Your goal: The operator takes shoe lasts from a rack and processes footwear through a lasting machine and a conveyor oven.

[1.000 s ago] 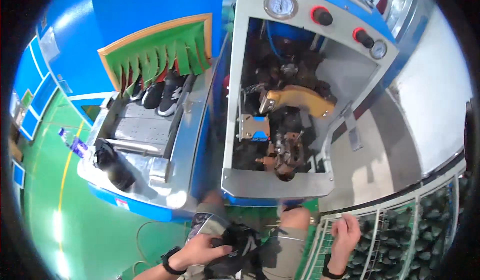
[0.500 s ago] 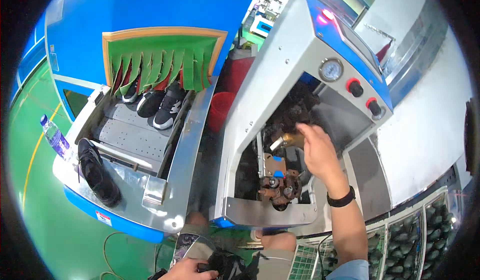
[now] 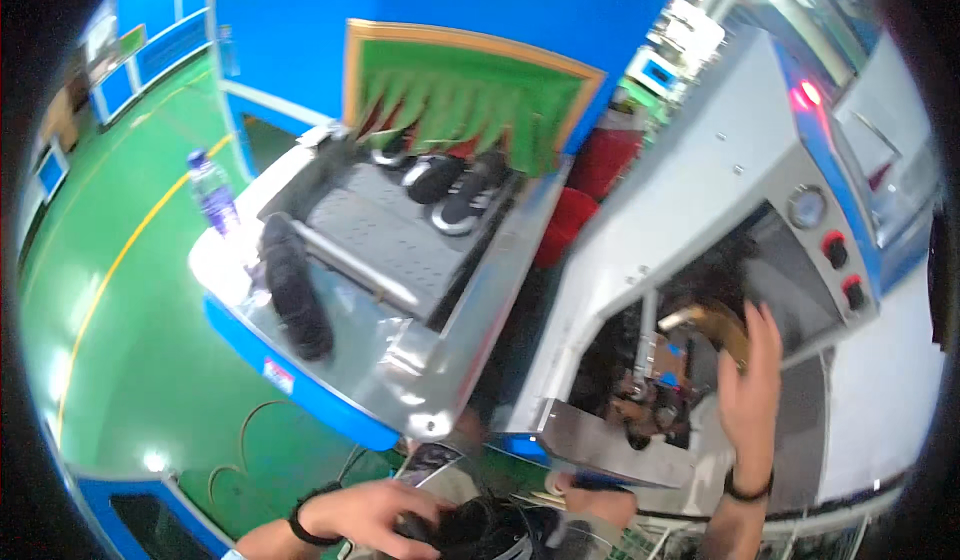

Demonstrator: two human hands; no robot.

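The left hand (image 3: 375,513) was curled over a black shoe (image 3: 472,530) in the person's lap, thumb and fingers closed on its dark edge; blur hid the exact grip. The right hand (image 3: 752,385) was raised before the machine opening, its fingers extended and nothing visible in its grasp. Its fingers lay just beside a curved yellow part (image 3: 718,328) inside the opening; whether they touched it, I could not tell. A black wristband (image 3: 752,484) circled the right wrist, and another showed on the left. Below the yellow part sat a brown block (image 3: 668,362) with blue corners.

The grey machine housing (image 3: 700,175) carried a round gauge (image 3: 807,207), two red-and-black knobs (image 3: 835,250) and a lit red lamp (image 3: 810,92). To its left, a red bin (image 3: 567,225) stood beside a metal-edged conveyor bed (image 3: 385,225). On the bed's near ledge lay a single dark shoe (image 3: 295,290), near a purple-labelled bottle (image 3: 212,195). At the far end, three black-and-white shoes (image 3: 468,200) lay close together by a fringed green curtain (image 3: 470,90).
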